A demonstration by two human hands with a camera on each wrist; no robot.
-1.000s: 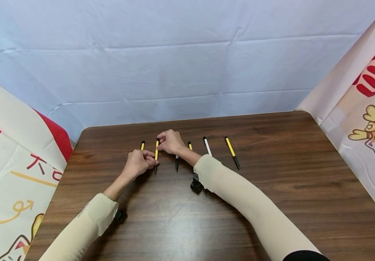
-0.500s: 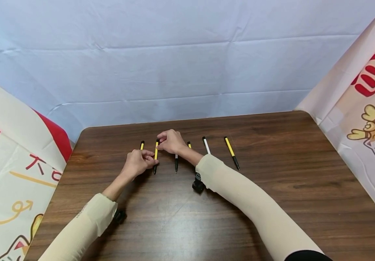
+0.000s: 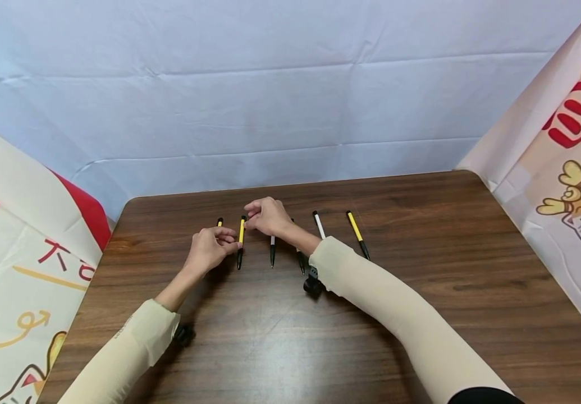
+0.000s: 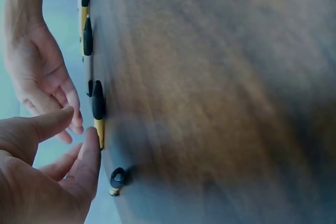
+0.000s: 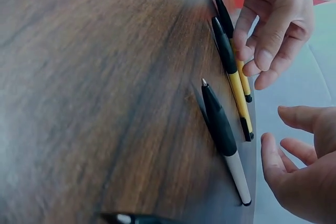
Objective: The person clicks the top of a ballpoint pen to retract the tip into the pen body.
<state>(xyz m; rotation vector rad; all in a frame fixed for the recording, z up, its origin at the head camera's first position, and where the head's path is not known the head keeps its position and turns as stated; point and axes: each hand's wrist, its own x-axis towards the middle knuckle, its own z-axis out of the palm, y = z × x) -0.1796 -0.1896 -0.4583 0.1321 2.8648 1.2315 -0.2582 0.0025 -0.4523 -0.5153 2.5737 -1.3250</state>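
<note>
A yellow pen with a black grip [image 3: 242, 231] lies on the table between my hands, pointing toward me. Beside its left side is my left hand [image 3: 206, 249], thumb and fingers apart with nothing held, as the left wrist view shows. My right hand [image 3: 268, 217] hovers near the pen's far end, its thumb and fingertips [image 5: 269, 142] also apart. Left of this pen is another yellow pen [image 3: 220, 223], partly hidden by the left hand. A white pen with a black grip [image 3: 272, 249] lies just to the right, its far end behind the right hand.
Farther right, one pen [image 3: 300, 261] is mostly covered by my right forearm. Beyond it lie a white pen [image 3: 319, 224] and a yellow pen [image 3: 356, 227]. The pens form a row on the brown wooden table [image 3: 421, 252], with a pale cloth [image 3: 290, 112] behind.
Both hands were touching the second yellow pen. The left hand has drawn slightly left and its fingers have parted; the right hand has lifted slightly away. The pen stays in place.
</note>
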